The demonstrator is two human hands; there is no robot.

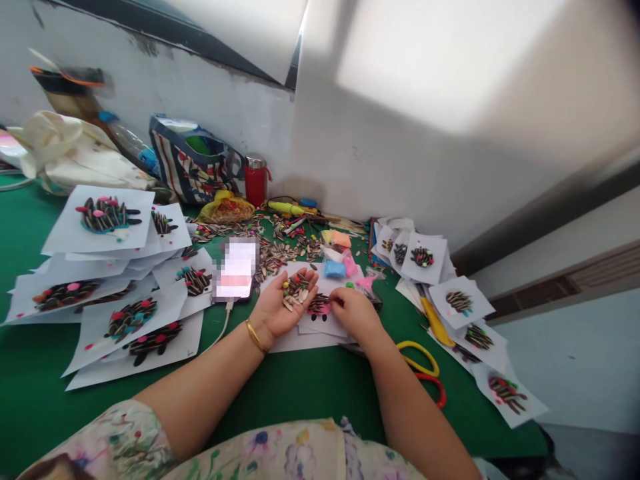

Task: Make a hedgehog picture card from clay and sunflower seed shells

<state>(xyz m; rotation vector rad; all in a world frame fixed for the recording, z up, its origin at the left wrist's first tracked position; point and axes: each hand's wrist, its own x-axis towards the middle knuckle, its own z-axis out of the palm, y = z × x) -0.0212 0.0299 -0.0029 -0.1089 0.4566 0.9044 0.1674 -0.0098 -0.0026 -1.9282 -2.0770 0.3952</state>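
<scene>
My left hand (pixel 283 303) is turned palm up and cupped, with sunflower seeds (pixel 298 288) and a few small coloured balls lying in it. My right hand (pixel 353 312) has its fingertips pinched together at the right side of a seed hedgehog (pixel 319 307). Whatever sits between those fingertips is too small to make out. The hedgehog has a pink body, dark seeds as spines and two dark feet. It lies on white paper (pixel 325 329) between my hands.
Finished seed pictures lie stacked at left (pixel 135 320) and right (pixel 457 303). A phone (pixel 235 270) on a cable stands by loose seeds (pixel 285 253). Blue clay (pixel 335 269), scissors (pixel 425 363), a yellow-handled knife (pixel 436 320), a red flask (pixel 256 181) and a striped bag (pixel 193 163) are around.
</scene>
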